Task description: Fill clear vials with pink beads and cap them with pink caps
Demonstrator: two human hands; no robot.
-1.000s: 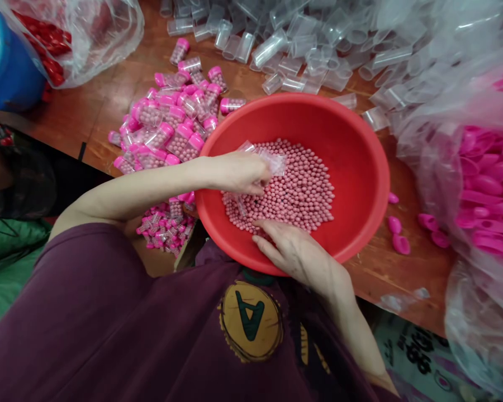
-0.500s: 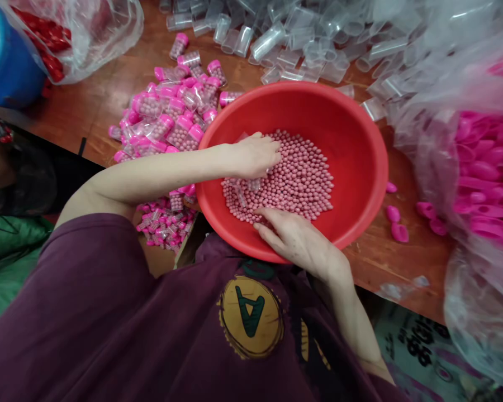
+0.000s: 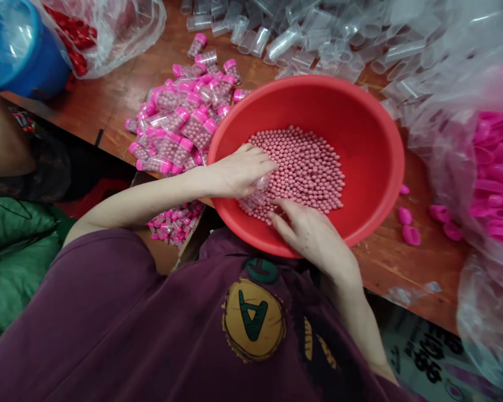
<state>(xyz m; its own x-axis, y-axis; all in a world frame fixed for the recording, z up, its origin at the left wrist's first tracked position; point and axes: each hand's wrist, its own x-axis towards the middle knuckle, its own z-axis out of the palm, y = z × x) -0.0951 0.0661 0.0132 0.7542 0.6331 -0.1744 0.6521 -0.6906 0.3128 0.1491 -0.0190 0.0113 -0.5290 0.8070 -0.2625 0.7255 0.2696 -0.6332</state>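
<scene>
A red plastic basin [image 3: 373, 167] holds a layer of small pink beads [image 3: 305, 162]. My left hand [image 3: 243, 169] reaches in over its left rim, fingers curled round a clear plastic tube [image 3: 262, 182] at the edge of the beads. Another clear tube [image 3: 255, 200] lies below it, partly covered by the hand; how many there are I cannot tell. Over the near rim comes my right hand [image 3: 310, 230], fingertips at the front edge of the beads, thumb and fingers apart and nothing visible in them.
Left of the basin lies a heap of pink-capped bead bottles [image 3: 180, 123], with more in a box [image 3: 176, 223] below. Clear tubes [image 3: 285, 42] are piled behind. Pink caps [image 3: 498, 173] fill a bag at right. A blue bucket [image 3: 46, 67] and another person's arm [image 3: 4, 134] are at left.
The view has shifted, so everything sits further right. My left hand has drawn nearer to me in the basin, and its clear tube shows more plainly. The right hand stays at the near rim.
</scene>
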